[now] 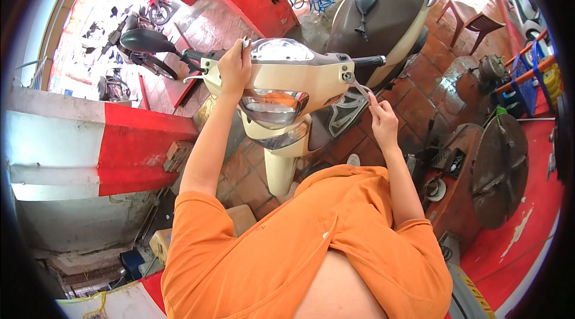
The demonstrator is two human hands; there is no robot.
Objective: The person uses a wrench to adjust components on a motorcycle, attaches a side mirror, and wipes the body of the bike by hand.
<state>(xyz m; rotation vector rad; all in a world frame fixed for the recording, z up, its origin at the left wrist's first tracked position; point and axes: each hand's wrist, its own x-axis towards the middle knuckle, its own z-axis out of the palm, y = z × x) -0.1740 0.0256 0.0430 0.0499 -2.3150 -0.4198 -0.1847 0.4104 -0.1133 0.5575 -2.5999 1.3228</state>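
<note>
A cream motor scooter's front cowl point(310, 77) with its headlight point(273, 105) stands before me. My left hand point(236, 66) rests on the cowl's left part, closed around a small metal tool whose end shows above the fist. My right hand point(383, 121) holds a wrench point(360, 88) by its handle, its head at the mirror mount beside the right handlebar grip point(370, 60). One mirror point(148, 41) is attached on the left side. Another mirror point(366, 2) with its stem lies loose on the brown scooter seat point(382, 18).
A red and white barrier point(143, 148) stands at left. On the right are a brown plastic stool point(485, 22), a red workbench point(462, 179) with parts and a round dark metal plate point(500, 173). A blue hose point(319, 2) lies behind the scooter.
</note>
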